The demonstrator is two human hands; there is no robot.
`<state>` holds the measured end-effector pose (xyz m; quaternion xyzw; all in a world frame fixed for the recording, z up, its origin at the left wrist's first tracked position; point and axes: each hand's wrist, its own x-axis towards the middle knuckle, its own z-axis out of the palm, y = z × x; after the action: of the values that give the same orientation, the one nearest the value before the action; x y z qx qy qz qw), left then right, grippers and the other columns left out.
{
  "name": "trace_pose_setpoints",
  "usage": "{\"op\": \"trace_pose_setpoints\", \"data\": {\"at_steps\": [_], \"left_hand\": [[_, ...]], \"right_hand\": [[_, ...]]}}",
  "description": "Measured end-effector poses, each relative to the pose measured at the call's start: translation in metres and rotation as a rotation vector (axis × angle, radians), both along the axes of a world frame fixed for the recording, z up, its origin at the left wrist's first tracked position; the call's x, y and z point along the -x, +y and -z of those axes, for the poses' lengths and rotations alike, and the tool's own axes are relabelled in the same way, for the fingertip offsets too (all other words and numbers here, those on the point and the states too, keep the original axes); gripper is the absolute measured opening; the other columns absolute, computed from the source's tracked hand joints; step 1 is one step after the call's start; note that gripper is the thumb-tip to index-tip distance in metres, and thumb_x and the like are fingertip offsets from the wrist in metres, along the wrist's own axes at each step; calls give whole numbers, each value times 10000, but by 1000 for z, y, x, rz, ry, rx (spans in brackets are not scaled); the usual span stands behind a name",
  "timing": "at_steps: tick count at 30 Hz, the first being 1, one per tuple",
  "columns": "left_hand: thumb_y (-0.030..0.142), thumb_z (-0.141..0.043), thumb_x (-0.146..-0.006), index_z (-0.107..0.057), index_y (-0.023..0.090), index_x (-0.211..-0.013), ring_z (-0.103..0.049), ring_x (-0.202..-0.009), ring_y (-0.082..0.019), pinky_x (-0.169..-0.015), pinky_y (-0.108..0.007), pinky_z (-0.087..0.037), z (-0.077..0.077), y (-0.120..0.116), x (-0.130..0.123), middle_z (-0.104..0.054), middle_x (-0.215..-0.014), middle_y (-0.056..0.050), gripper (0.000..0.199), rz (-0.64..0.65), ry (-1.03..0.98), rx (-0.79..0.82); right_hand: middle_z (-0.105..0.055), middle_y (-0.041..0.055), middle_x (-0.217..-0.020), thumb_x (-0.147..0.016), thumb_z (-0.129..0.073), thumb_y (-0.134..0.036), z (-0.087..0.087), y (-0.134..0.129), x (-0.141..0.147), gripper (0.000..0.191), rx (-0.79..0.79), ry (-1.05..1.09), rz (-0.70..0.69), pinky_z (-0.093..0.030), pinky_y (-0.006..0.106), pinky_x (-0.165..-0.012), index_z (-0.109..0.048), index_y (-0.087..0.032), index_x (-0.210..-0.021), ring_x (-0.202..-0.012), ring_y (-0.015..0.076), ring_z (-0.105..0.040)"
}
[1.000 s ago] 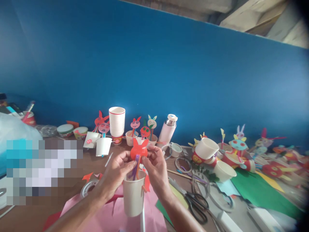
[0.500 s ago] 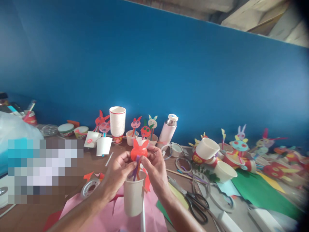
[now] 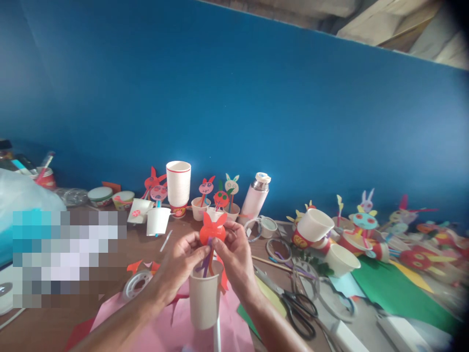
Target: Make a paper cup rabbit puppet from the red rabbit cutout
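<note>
Both hands grip a red paper rabbit head (image 3: pixel 213 229) above a white paper cup (image 3: pixel 204 303). My left hand (image 3: pixel 186 254) pinches its left side, with the thumb at the top of a purple strip (image 3: pixel 207 259). On the other side, my right hand (image 3: pixel 234 252) presses its thumb against the lower right of the head, fingers behind it. The purple strip and an orange-brown one run down from the head into the cup's mouth. Pink paper (image 3: pixel 164 327) lies under and around the cup.
A tape roll (image 3: pixel 138 286) is left of the cup, black-handled scissors (image 3: pixel 298 310) are at the right. Behind stand stacked cups (image 3: pixel 178 183), a flask (image 3: pixel 254 198) and several rabbit figures in cups. Green paper (image 3: pixel 399 293) lies at the far right.
The red rabbit head and the cup have shifted very slightly to the right. Both hands keep nearly the same grip on the head.
</note>
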<state>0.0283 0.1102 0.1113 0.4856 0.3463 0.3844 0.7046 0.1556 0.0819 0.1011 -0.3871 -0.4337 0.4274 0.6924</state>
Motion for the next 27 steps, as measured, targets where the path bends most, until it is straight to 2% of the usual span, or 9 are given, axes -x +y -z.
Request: {"op": "trace_pose_setpoints", "data": {"at_steps": [8, 12, 15, 20, 22, 27], "left_hand": [[400, -773, -652, -687, 159, -818, -622, -734, -158, -679, -238, -458, -1, 1, 1, -671, -701, -2, 305, -41, 85, -19], [384, -786, -624, -703, 160, -812, -625, -706, -159, -688, -249, -471, 1, 2, 0, -689, -694, -8, 304, -71, 60, -5], [372, -775, -648, -711, 165, -835, -622, -692, -148, -704, -253, -478, 2, 5, 0, -712, -737, -13, 286, -80, 38, -29], [372, -764, -668, -693, 155, -788, -611, -653, -129, -649, -220, -461, 5, 7, 0, -683, -660, 10, 258, -147, 46, -54], [364, -757, -676, -696, 148, -797, -612, -642, -124, -629, -210, -456, 6, 8, 0, -685, -645, 10, 254, -184, 55, -65], [346, -765, -659, -706, 151, -842, -639, -669, -140, -645, -224, -480, 6, 9, -1, -735, -724, -11, 273, -224, 26, -61]], "right_hand": [[-680, 1, -861, -796, -705, -228, 1, -1, 1, 338, -16, 16, -12, -494, 257, -717, -481, -219, -1049, -791, 144, -651], [-677, -3, -836, -792, -719, -260, 4, 1, 0, 348, -6, 35, -29, -491, 256, -692, -483, -221, -1044, -759, 143, -641], [-644, -15, -804, -773, -743, -307, 4, 4, -4, 337, -5, 56, 22, -485, 255, -683, -513, -215, -1001, -735, 141, -613], [-593, -36, -769, -786, -739, -347, 1, 4, -10, 239, 3, 107, 118, -463, 236, -693, -548, -219, -852, -705, 123, -564], [-608, -22, -815, -793, -733, -349, 1, 1, -8, 218, 10, 122, 91, -459, 236, -728, -560, -217, -816, -748, 127, -573], [-603, 28, -1095, -755, -759, -377, -1, -5, -1, 254, 55, 179, -25, -452, 259, -849, -579, -206, -698, -902, 157, -590]]}}
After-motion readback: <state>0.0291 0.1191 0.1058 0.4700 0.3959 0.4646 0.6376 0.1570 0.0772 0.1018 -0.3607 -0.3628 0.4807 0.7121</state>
